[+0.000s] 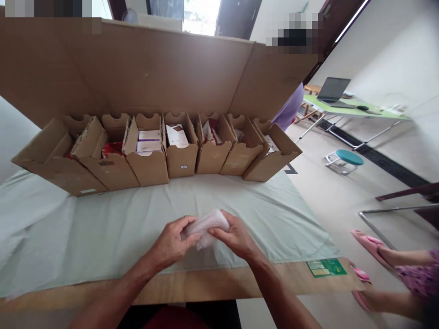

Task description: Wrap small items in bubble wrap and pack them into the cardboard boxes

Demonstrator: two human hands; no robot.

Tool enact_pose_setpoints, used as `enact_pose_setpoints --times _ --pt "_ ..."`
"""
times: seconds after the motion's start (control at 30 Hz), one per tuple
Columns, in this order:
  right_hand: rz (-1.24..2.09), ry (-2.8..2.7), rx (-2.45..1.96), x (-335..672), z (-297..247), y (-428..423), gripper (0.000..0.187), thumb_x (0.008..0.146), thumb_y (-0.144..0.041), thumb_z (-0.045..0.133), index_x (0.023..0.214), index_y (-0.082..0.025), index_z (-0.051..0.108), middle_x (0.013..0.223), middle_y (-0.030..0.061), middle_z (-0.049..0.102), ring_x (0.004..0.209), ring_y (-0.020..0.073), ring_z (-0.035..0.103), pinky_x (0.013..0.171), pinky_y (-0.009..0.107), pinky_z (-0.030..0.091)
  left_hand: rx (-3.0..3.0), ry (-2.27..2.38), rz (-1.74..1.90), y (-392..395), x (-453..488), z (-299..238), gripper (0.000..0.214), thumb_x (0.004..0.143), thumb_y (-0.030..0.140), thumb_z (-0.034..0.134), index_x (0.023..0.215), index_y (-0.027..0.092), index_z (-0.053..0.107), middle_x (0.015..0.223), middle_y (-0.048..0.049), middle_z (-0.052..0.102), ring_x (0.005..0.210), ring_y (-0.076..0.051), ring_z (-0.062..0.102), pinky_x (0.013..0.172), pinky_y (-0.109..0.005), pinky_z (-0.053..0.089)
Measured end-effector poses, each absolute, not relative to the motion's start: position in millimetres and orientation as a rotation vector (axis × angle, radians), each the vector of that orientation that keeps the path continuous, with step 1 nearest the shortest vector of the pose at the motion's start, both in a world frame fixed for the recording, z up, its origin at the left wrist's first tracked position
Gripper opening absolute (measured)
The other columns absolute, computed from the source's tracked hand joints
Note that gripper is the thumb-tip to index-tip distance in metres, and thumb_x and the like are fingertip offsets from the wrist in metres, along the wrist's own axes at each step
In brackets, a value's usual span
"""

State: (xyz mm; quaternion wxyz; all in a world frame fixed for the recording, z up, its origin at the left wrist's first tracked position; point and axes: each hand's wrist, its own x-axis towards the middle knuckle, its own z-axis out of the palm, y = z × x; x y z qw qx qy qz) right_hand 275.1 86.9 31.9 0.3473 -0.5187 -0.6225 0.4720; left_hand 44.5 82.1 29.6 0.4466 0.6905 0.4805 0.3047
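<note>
**Desk:** What are the hands holding?

**Photographer:** A small bubble-wrap bundle (207,225), held just above the worktop (192,285) near its front edge. The left hand (171,242) pinches the bundle's left end, thumb on top and fingers curled beneath. The right hand (235,237) closes around the right end. Both are clamped on it, and the wrap bridges the gap between them.

**Desk:** And the surface beneath?

**Photographer:** A pale green cloth (85,228) covers most of the worktop, leaving a bare wooden strip along the front. A green card (325,267) lies on that strip at the right corner.

**Desk:** What stands behind?

**Photographer:** Seven open cardboard boxes (151,167) stand in a fanned row at the far side of the cloth, side against side and well apart from the hands. White cartons (149,139) lie in the middle boxes, and something red (113,147) shows in one to the left. A tall cardboard sheet (137,68) rises behind the row.

**Desk:** Anyone else in frame?

**Photographer:** At the right edge, another person's legs (394,258), with pink slippers (368,242) on the feet, which are on the floor. Farther back, a laptop (332,90) sits open on a green table (377,114) with a teal stool (348,157) nearby. A purple garment (290,109) shows past the cardboard's edge.
</note>
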Motion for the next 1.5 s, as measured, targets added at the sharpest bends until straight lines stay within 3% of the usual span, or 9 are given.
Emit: enact_pose_setpoints --times 0.1,0.23,0.37,0.53,0.63,0.77,1.13,1.37,1.5 --pt "1.121 -1.441 -1.358 294 46 99 0.033 0.077 -0.049 0.077 0.088 -0.021 0.066 0.078 0.0009 0.064 0.069 0.0167 0.055 0.062 0.027 0.046 1.914 1.159 0.954 122 54 66 0.049 0.088 0.042 0.066 0.131 0.019 0.063 0.122 -0.0118 0.071 0.106 -0.025 0.069 0.094 -0.038 0.055" --pt "1.076 -1.346 -1.377 312 62 114 0.038 0.074 -0.051 0.081 0.092 -0.020 0.067 0.079 0.0020 0.067 0.069 0.0178 0.058 0.063 0.029 0.048 2.223 1.221 1.088 188 88 109 0.041 0.093 0.026 0.058 0.133 0.017 0.062 0.149 -0.0153 0.056 0.118 -0.026 0.066 0.105 -0.042 0.052" --pt "1.058 -1.387 -1.404 316 64 118 0.035 0.074 -0.050 0.080 0.088 -0.020 0.068 0.076 0.0013 0.067 0.066 0.0174 0.058 0.060 0.028 0.048 2.391 1.299 0.892 223 116 110 0.038 0.089 0.019 0.061 0.127 0.015 0.065 0.151 -0.0152 0.054 0.125 -0.030 0.064 0.106 -0.042 0.053" --pt "1.030 -1.394 -1.408 322 59 126 0.033 0.075 -0.049 0.080 0.087 -0.020 0.069 0.074 0.0013 0.068 0.064 0.0172 0.059 0.058 0.028 0.048 2.335 1.529 1.195 222 91 95 0.045 0.092 0.019 0.055 0.136 0.016 0.059 0.155 -0.0168 0.049 0.124 -0.027 0.064 0.104 -0.039 0.054" --pt "0.947 -1.423 -1.357 327 70 139 0.033 0.073 -0.047 0.082 0.087 -0.020 0.070 0.073 0.0008 0.067 0.063 0.0164 0.058 0.056 0.027 0.048 2.236 1.879 1.072 225 69 103 0.049 0.093 0.018 0.053 0.142 0.014 0.054 0.146 -0.0201 0.056 0.111 -0.029 0.069 0.097 -0.042 0.056" --pt "0.668 -1.446 -1.253 326 111 170 0.031 0.075 -0.045 0.083 0.091 -0.021 0.070 0.078 0.0004 0.068 0.064 0.0150 0.056 0.057 0.027 0.048 2.296 1.962 0.739 226 56 108 0.032 0.096 0.015 0.047 0.117 0.016 0.071 0.119 -0.0144 0.072 0.103 -0.031 0.072 0.088 -0.042 0.057" --pt "0.332 -2.448 -1.008 240 206 307 0.016 0.085 -0.031 0.073 0.088 -0.016 0.069 0.073 -0.0035 0.062 0.071 0.0119 0.057 0.066 0.024 0.042 2.380 1.777 1.060 218 46 70 0.031 0.095 0.009 0.050 0.111 0.019 0.074 0.126 -0.0092 0.074 0.099 -0.023 0.074 0.081 -0.031 0.058" --pt "-0.422 -3.044 -1.257 167 205 320 0.025 0.085 -0.012 0.062 0.105 -0.018 0.075 0.101 0.0101 0.077 0.094 0.0265 0.070 0.074 0.031 0.042 2.572 1.687 1.354 225 46 56 0.023 0.096 0.011 0.051 0.100 0.016 0.073 0.115 -0.0093 0.078 0.091 -0.021 0.076 0.070 -0.028 0.059" --pt "-0.570 -3.119 -1.166 146 187 318 0.026 0.091 -0.017 0.055 0.108 -0.015 0.075 0.104 0.0157 0.078 0.097 0.0301 0.072 0.077 0.034 0.043 2.599 1.670 1.419 226 45 54 0.022 0.097 0.012 0.051 0.097 0.015 0.073 0.110 -0.0097 0.078 0.089 -0.020 0.076 0.068 -0.027 0.058"
